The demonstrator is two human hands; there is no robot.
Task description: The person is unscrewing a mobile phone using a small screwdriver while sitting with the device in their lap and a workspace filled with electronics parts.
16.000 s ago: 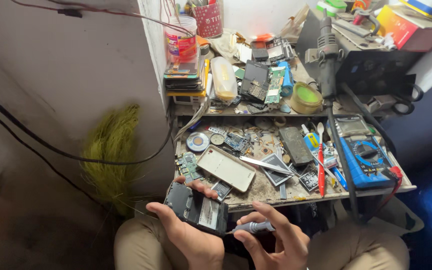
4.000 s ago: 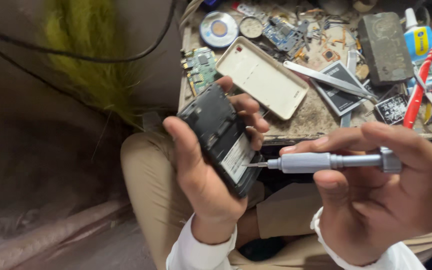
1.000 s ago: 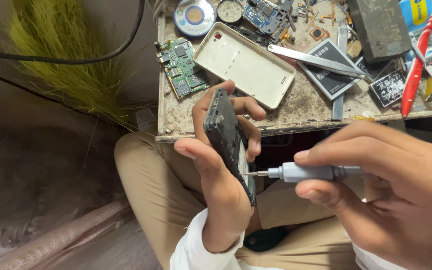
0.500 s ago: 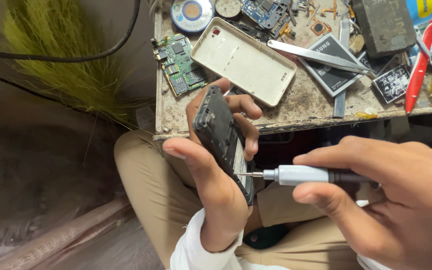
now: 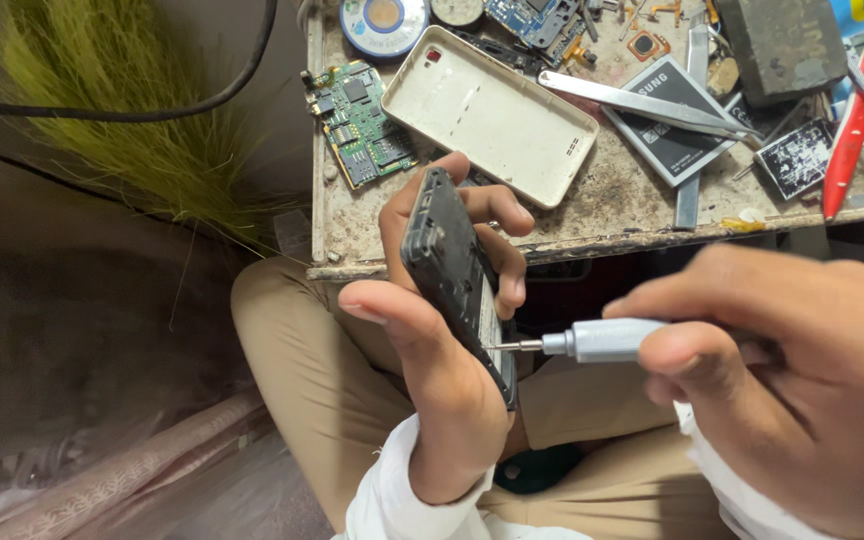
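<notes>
This is a small phone-repair workshop, a cramped working corner rather than a tidy lab. A stained, grimy tabletop [image 5: 602,215] is crowded with stripped parts: a green circuit board [image 5: 360,122] at its left edge, a cream phone back cover [image 5: 497,112] beside it, a flat black battery [image 5: 674,122] and long metal tweezers [image 5: 642,102] towards the middle, and a red-handled tool [image 5: 855,112] near the right edge. A round solder reel [image 5: 384,20] sits at the far edge, and black cables [image 5: 132,110] hang against the bare wall to the left.
</notes>
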